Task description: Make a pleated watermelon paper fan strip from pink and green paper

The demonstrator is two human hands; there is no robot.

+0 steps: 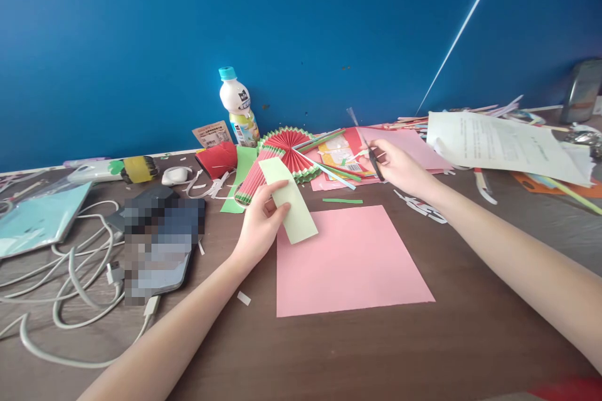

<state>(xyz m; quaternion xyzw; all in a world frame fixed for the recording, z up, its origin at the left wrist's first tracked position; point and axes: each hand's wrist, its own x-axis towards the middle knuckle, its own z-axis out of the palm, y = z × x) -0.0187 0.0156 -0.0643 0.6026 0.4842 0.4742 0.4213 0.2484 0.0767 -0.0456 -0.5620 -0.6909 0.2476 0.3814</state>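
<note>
My left hand (264, 212) is closed on a pale green paper strip (297, 216), pinched between thumb and fingers. The strip is tilted and its lower end hangs over the upper left corner of a pink paper sheet (348, 263), which lies flat on the table. Farther back and to the right, my right hand (392, 164) grips a pair of scissors (375, 165) by the dark handle, blades pointing up and away. Behind both hands sits a folded red and green paper fan (289, 141). A thin green paper scrap (342, 201) rests just beyond the pink sheet.
A drink bottle (239, 106) stands against the blue wall (301, 25). On the left lie a phone (164, 250), white cables (70, 301) and a light blue packet (42, 219). Printed papers (508, 144) and paper strips are piled at the back right.
</note>
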